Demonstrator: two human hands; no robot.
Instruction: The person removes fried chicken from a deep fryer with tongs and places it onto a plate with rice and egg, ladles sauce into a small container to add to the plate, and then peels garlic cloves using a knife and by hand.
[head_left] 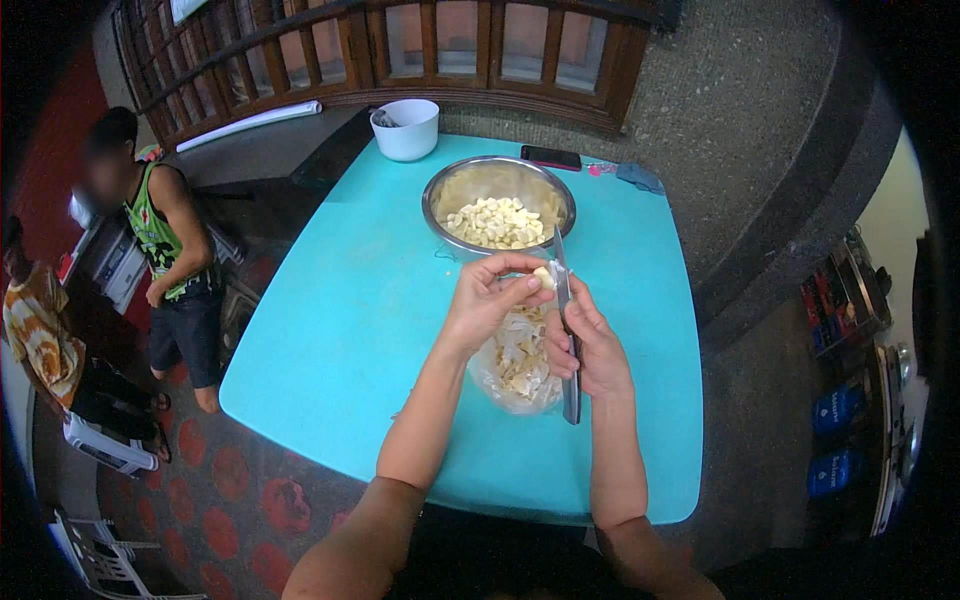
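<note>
My left hand (498,300) pinches a small pale peeled piece (543,277), which looks like a garlic clove. In my right hand (590,345) is a knife (571,378), its blade pointing up and away beside the piece. Beyond my hands, a steel bowl (436,212) holds many pale pieces (495,222). Under my hands lies a clear plastic bag (520,375) with thin, papery peelings in it, partly hidden by my fingers.
The turquoise table (330,330) also bears a white bowl (408,135), a dark phone (551,157) and a small bluish item (638,178). Two people are at the left, one in a green top (160,225), near a white stool (110,445).
</note>
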